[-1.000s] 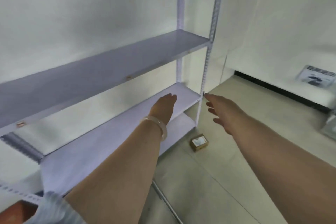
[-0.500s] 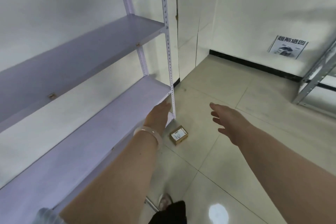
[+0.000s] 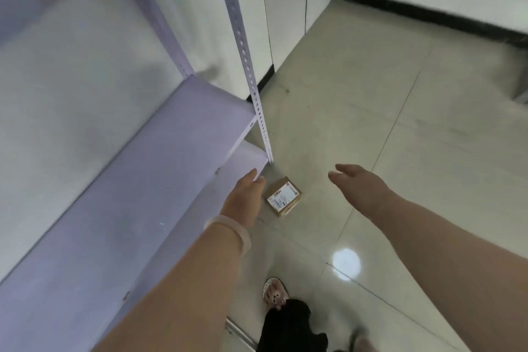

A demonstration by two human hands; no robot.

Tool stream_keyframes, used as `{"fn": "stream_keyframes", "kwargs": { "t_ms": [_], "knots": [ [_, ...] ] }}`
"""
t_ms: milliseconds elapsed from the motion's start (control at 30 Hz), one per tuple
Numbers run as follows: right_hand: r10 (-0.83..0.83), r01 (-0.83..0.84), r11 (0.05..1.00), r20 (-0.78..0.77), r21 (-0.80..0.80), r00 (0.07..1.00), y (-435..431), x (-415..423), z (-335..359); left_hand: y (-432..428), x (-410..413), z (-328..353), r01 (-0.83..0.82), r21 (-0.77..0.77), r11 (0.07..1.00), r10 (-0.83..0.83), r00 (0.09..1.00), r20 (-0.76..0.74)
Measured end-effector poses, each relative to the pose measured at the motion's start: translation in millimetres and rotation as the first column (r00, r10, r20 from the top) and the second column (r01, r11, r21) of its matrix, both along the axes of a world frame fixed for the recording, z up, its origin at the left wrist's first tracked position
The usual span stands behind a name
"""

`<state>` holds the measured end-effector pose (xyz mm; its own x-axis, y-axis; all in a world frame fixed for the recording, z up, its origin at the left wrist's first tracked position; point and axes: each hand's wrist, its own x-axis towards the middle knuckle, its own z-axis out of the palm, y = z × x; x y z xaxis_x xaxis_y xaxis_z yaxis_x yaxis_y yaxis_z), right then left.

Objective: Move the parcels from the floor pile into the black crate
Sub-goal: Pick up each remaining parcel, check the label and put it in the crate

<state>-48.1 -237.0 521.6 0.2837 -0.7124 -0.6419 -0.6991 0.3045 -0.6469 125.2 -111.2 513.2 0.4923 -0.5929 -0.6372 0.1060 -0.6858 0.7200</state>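
A small brown cardboard parcel [image 3: 283, 196] with a white label lies alone on the tiled floor, just beside the foot of the shelf's front post. My left hand [image 3: 246, 198] reaches down toward it, fingers stretched and empty, its fingertips just left of the parcel; a pale bangle sits on the wrist. My right hand [image 3: 360, 186] hovers to the right of the parcel, fingers apart, holding nothing. No black crate is in view.
A pale purple metal shelf unit [image 3: 148, 168] fills the left, its perforated post [image 3: 251, 77] standing right behind the parcel. Beige floor tiles [image 3: 414, 137] stretch to a white wall with black skirting [image 3: 428, 14]. My sandalled foot [image 3: 275, 293] stands below.
The view has tilted down and moved closer to the floor. Both hands have come lower and nearer the parcel, which has not moved.
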Motion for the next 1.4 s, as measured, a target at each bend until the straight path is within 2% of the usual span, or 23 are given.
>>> {"fn": "stream_keyframes", "kwargs": {
  "t_ms": [100,300,433,567,667,733,867,967,1067,1267,1400],
  "knots": [
    [0.035,-0.031,0.998,-0.059,0.063,0.998,-34,21,-99,-32,13,-87,0.023,0.101,0.995,-0.02,0.999,-0.029],
    [0.075,-0.063,0.993,-0.117,0.097,0.99,-80,49,-309,-65,39,-293,-0.108,0.188,0.976,0.12,0.991,-0.053],
    [0.206,-0.183,0.972,-0.162,0.15,0.965,-85,56,-426,-63,38,-404,-0.163,0.271,0.949,0.197,0.975,-0.103],
    [0.21,-0.189,0.973,-0.165,0.136,0.964,-83,71,-495,-63,36,-473,-0.231,0.323,0.918,0.268,0.96,-0.076],
    [0.216,-0.208,0.975,-0.111,0.081,0.97,-87,85,-522,-67,41,-503,-0.258,0.353,0.899,0.302,0.95,-0.076],
    [0.219,-0.208,0.971,-0.088,0.116,0.972,-92,92,-533,-71,43,-515,-0.24,0.33,0.913,0.287,0.952,-0.103],
    [0.215,-0.185,0.953,-0.105,0.241,0.971,-88,97,-539,-74,40,-521,-0.253,0.289,0.923,0.319,0.925,-0.208],
    [0.098,-0.08,0.969,-0.063,0.233,0.993,-83,88,-521,-71,36,-506,-0.269,0.223,0.937,0.319,0.919,-0.233],
    [0.009,0.0,0.987,-0.053,0.16,0.999,-84,78,-481,-76,31,-466,-0.27,0.141,0.952,0.299,0.917,-0.265],
    [-0.012,0.009,1.0,-0.118,-0.027,0.993,-125,89,-337,-122,33,-320,-0.29,0.019,0.957,0.287,0.935,-0.206],
    [-0.007,0.002,0.99,-0.036,-0.139,0.999,-144,84,-191,-149,36,-180,-0.26,-0.073,0.963,0.244,0.953,-0.181]
  ]
}}
